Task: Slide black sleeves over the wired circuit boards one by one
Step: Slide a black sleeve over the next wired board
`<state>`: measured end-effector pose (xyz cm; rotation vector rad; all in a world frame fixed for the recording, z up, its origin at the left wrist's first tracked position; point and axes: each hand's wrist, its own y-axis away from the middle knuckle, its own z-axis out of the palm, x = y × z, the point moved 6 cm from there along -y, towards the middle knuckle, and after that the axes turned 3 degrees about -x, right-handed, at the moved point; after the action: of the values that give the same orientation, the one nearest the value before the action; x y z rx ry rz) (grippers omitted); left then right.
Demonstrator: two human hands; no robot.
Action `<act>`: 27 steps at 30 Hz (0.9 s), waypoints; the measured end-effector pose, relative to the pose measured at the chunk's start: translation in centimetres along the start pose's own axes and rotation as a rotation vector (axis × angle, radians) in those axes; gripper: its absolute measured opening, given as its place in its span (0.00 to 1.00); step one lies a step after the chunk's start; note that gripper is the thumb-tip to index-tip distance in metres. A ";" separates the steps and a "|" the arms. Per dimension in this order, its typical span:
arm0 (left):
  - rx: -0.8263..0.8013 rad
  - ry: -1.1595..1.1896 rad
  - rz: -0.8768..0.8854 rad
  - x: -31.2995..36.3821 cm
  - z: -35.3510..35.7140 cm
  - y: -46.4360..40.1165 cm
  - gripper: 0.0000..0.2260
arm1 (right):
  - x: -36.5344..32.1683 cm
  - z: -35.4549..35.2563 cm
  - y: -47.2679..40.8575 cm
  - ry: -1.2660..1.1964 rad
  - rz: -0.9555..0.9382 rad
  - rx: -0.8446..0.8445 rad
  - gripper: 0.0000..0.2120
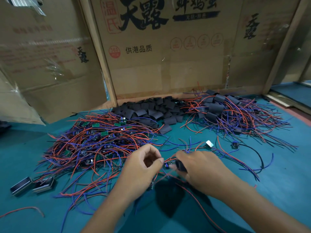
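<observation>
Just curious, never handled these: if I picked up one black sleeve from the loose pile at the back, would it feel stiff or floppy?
Probably light and flexible: the black sleeves lie curled, overlapping haphazardly. They look thin-walled and flattened, so unlikely to roll.

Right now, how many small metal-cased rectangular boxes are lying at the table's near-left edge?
2. One dark metal-cased rectangular box lies farthest left on the teal table; the second box lies just right of it, beside the loose wires. Others may be hidden under the wire pile.

Teal table, pile of bare wired boards, heap of black sleeves, sleeved boards pile
</observation>
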<state>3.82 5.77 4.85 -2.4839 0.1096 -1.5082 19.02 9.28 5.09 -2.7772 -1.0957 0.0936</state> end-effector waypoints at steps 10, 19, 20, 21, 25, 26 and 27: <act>0.321 -0.676 0.175 0.0 -3.8 -0.2 0.07 | 13.1 -5.8 -8.4 0.272 0.315 0.110 0.19; 0.356 -0.785 0.099 -1.3 -5.2 -0.8 0.06 | 20.0 -5.0 -15.5 0.020 0.521 0.081 0.25; 0.349 -0.789 0.100 -1.3 -5.1 -0.9 0.07 | 17.5 -3.4 -16.7 -0.048 0.378 0.039 0.17; 0.340 -0.790 0.096 -1.5 -5.1 -1.0 0.07 | 14.9 -1.7 -17.6 -0.082 0.255 -0.026 0.12; 0.306 -0.769 0.062 -2.4 -4.9 -1.2 0.07 | 10.2 2.3 -19.1 -0.175 0.201 -0.108 0.08; 0.302 -0.760 0.054 -2.5 -5.0 -1.2 0.07 | 9.9 2.6 -19.3 -0.202 0.237 -0.095 0.08; 0.300 -0.753 0.048 -2.6 -5.1 -1.2 0.08 | 9.6 2.7 -19.7 -0.209 0.249 -0.071 0.08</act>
<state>-1.92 6.61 5.12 -2.5779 -0.1723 -0.4487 12.48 30.36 5.67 -3.0097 -0.8008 0.3891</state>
